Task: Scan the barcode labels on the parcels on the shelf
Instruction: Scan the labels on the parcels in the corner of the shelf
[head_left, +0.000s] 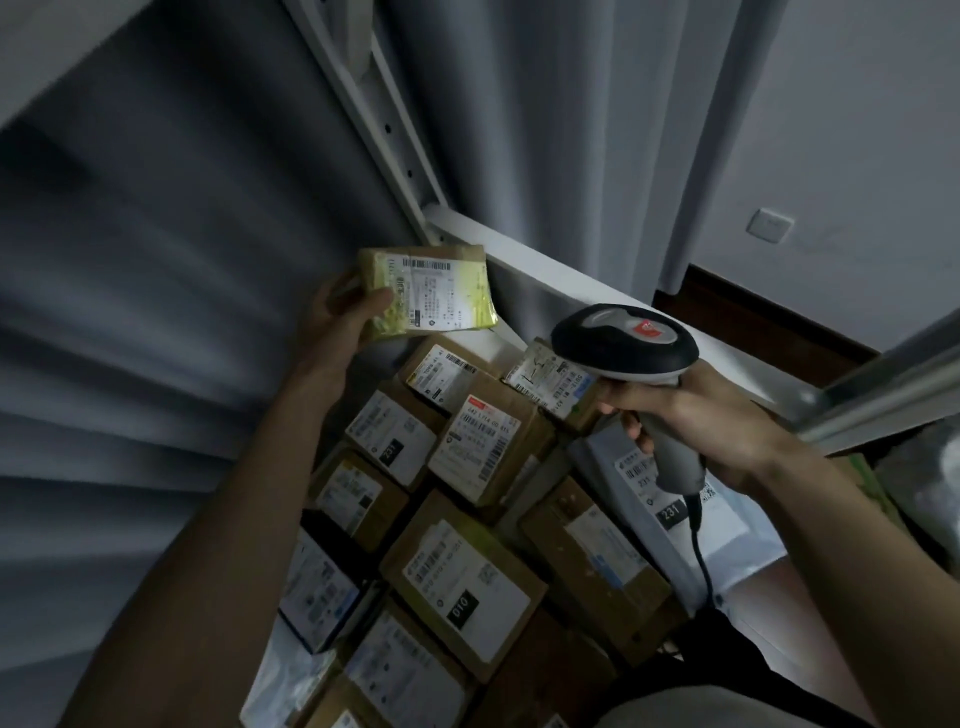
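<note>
The left hand (343, 317) is raised at the end of an outstretched forearm, and a small yellow-taped parcel (428, 291) is gripped at its left end, thumb across the front, so that its white barcode label (434, 296) is turned toward the camera. The parcel is held clear above the stacked parcels and just beside the white shelf rail (524, 260). In the right hand (691, 415) a corded barcode scanner (623, 338) is held by its grey handle, fingers wrapped round it, with the black-and-grey head tipped toward the held parcel and an open gap kept between the two. Below both hands, brown cardboard parcels (467, 530) are packed edge to edge on the shelf, their labels facing up. A grey curtain (156, 312) is seen close along the left edge of the stack.
</note>
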